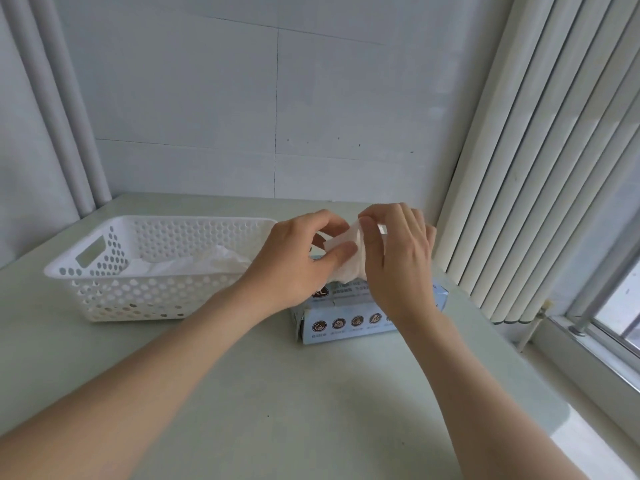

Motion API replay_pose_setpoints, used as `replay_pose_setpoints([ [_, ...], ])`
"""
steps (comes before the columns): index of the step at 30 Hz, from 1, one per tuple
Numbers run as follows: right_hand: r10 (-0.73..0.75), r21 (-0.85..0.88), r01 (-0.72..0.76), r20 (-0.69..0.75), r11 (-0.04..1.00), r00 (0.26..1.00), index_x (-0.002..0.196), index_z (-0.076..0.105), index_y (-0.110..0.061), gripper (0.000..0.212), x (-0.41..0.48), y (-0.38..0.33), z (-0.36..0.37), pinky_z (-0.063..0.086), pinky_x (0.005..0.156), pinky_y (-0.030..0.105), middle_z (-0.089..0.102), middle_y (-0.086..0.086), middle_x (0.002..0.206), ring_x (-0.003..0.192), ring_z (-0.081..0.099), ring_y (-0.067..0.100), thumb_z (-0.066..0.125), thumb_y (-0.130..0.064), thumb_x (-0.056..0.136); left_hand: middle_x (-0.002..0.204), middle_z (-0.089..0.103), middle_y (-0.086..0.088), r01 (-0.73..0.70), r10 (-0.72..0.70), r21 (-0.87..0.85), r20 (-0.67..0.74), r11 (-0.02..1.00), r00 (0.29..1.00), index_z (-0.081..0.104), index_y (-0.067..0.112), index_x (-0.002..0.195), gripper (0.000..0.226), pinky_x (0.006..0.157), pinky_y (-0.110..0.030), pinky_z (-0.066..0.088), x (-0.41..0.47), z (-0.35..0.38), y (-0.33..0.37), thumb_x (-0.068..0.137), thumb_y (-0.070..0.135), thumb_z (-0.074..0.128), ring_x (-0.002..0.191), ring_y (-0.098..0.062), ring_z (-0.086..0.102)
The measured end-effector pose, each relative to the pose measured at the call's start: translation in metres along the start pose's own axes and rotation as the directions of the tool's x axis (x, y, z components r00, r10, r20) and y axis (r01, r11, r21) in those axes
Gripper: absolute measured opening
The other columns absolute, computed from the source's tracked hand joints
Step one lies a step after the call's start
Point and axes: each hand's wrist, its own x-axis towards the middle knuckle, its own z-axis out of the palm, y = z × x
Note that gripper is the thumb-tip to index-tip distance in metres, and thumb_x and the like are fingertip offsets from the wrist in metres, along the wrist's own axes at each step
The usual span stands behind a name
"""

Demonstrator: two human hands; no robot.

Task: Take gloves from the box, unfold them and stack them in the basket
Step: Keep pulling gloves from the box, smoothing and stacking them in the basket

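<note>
Both hands above box [349, 318], pinching one folded glove [346, 252] between them. Left hand [298, 258]: thumb and fingers clamped on glove's left edge. Right hand [398, 258]: fingertips gripping glove's top right part. Glove white, crumpled, lower end just above box top. Box on table [277, 393], right of basket [145, 268]. Basket white, perforated, holds white gloves [194, 263] inside.

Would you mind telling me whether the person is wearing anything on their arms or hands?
Nothing that I can see: the left hand and right hand wear no gloves, rings or watch, and the left forearm and right forearm are uncovered, with no sleeve in view.
</note>
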Motion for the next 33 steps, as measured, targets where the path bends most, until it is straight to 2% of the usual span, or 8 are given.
replay_pose_setpoints([
  [6, -0.015, 0.091, 0.007, 0.09, 0.996, 0.996, 0.112, 0.062, -0.016, 0.015, -0.003, -0.007, -0.002, 0.036, 0.091, 0.036, 0.063, -0.008, 0.099, 0.095, 0.056, 0.018, 0.058, -0.027, 0.102, 0.092, 0.076, 0.018, 0.091, -0.1, -0.143, -0.058, 0.986, 0.993, 0.078, 0.025, 0.101, 0.017, 0.075, -0.016, 0.052, 0.003, -0.003, -0.003, 0.105, 0.031, 0.063, 0.083, -0.001, 0.071],
  [9, -0.004, 0.018, 0.0, 0.212, 1.0, 0.977, 0.127, 0.06, -0.022, 0.045, -0.006, -0.009, -0.004, 0.032, 0.096, 0.031, 0.059, -0.008, 0.107, 0.101, 0.054, 0.013, 0.068, -0.041, 0.088, 0.088, 0.075, 0.01, 0.123, -0.143, -0.201, -0.087, 0.972, 0.986, 0.075, 0.023, 0.099, 0.019, 0.076, -0.029, 0.057, 0.006, -0.006, -0.006, 0.107, 0.03, 0.059, 0.08, -0.011, 0.071],
  [13, 0.115, 0.002, -0.122, 0.296, 0.993, 0.948, 0.137, 0.053, -0.025, 0.051, -0.008, -0.006, 0.003, 0.028, 0.095, 0.032, 0.06, -0.01, 0.119, 0.114, 0.056, 0.017, 0.066, -0.034, 0.088, 0.077, 0.066, 0.002, 0.107, -0.136, -0.221, -0.12, 0.969, 0.983, 0.065, 0.02, 0.096, 0.021, 0.068, -0.024, 0.049, 0.008, -0.013, -0.002, 0.11, 0.029, 0.053, 0.072, -0.009, 0.06],
  [19, 0.242, -0.038, -0.252, 0.448, 0.967, 0.861, 0.145, 0.037, -0.03, 0.074, -0.011, -0.002, 0.0, 0.029, 0.1, 0.038, 0.057, -0.013, 0.101, 0.106, 0.058, 0.015, 0.067, -0.03, 0.077, 0.082, 0.055, 0.008, 0.168, -0.252, -0.295, -0.274, 0.941, 0.928, 0.047, 0.023, 0.088, 0.029, 0.073, -0.031, 0.045, 0.014, -0.024, 0.009, 0.113, 0.034, 0.038, 0.075, -0.009, 0.053],
  [23, 0.154, -0.065, -0.14, 0.364, 0.988, 0.918, 0.145, 0.045, -0.032, 0.073, -0.008, -0.013, -0.004, 0.026, 0.104, 0.039, 0.058, -0.013, 0.115, 0.115, 0.051, 0.017, 0.05, -0.056, 0.076, 0.082, 0.047, 0.008, 0.246, -0.284, -0.208, -0.181, 0.947, 0.942, 0.045, 0.015, 0.094, 0.033, 0.066, -0.027, 0.038, 0.014, -0.028, 0.006, 0.113, 0.042, 0.037, 0.071, -0.007, 0.046],
  [27, 0.031, 0.122, -0.076, 0.337, 0.99, 0.941, 0.145, 0.05, -0.031, 0.067, -0.008, -0.03, -0.01, 0.028, 0.11, 0.04, 0.059, -0.015, 0.123, 0.122, 0.049, 0.013, 0.048, -0.064, 0.087, 0.076, 0.048, 0.013, 0.28, -0.293, -0.213, -0.031, 0.936, 0.956, 0.049, 0.023, 0.09, 0.035, 0.064, -0.021, 0.038, 0.014, -0.034, 0.008, 0.11, 0.049, 0.039, 0.062, 0.004, 0.046],
  [30, 0.09, 0.248, -0.179, 0.334, 0.952, 0.938, 0.142, 0.05, -0.036, 0.051, -0.008, -0.043, -0.007, 0.041, 0.107, 0.047, 0.065, -0.021, 0.116, 0.117, 0.059, 0.006, 0.057, -0.057, 0.096, 0.071, 0.055, 0.003, 0.301, -0.258, -0.363, 0.164, 0.882, 0.952, 0.055, 0.009, 0.09, 0.044, 0.071, -0.024, 0.042, 0.014, -0.039, 0.012, 0.11, 0.047, 0.045, 0.069, -0.006, 0.053],
  [33, 0.189, 0.315, -0.265, 0.252, 0.912, 0.949, 0.133, 0.053, -0.036, 0.038, -0.006, -0.05, -0.004, 0.055, 0.085, 0.052, 0.069, -0.024, 0.099, 0.093, 0.069, 0.004, 0.068, -0.035, 0.099, 0.103, 0.071, -0.018, 0.302, -0.218, -0.431, 0.234, 0.85, 0.947, 0.066, 0.009, 0.115, 0.022, 0.081, -0.034, 0.051, 0.012, -0.044, 0.015, 0.104, 0.024, 0.055, 0.092, -0.024, 0.068],
])
